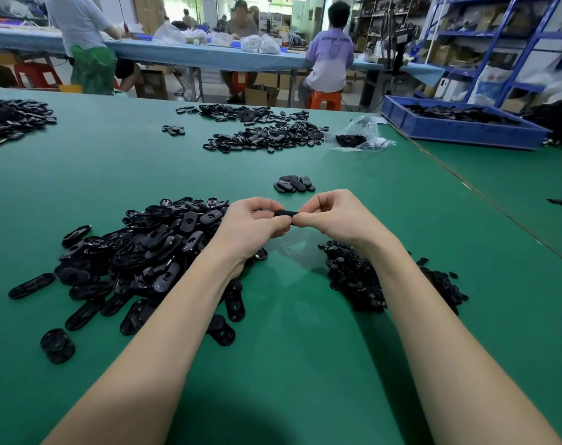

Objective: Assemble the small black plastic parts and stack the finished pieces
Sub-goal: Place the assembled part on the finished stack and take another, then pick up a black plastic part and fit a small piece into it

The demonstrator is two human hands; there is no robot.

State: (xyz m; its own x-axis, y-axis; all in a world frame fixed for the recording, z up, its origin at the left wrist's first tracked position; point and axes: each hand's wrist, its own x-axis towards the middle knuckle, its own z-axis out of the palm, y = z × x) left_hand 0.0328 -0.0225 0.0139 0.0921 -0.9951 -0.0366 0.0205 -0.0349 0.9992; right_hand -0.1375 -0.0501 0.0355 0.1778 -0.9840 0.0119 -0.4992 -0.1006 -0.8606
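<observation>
big pile under the left forearm, smaller pile by the right wrist, little stack just beyond, part pinched between left hand and right hand above the green worktop, long axis running left-right

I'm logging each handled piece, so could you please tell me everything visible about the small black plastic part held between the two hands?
The small black plastic part is a matte, dark, elongated piece seen edge-on, lying roughly level above the green table mat. The left hand pinches its left end and the right hand its right end, so only the middle shows. Its finer details are hidden.
</observation>
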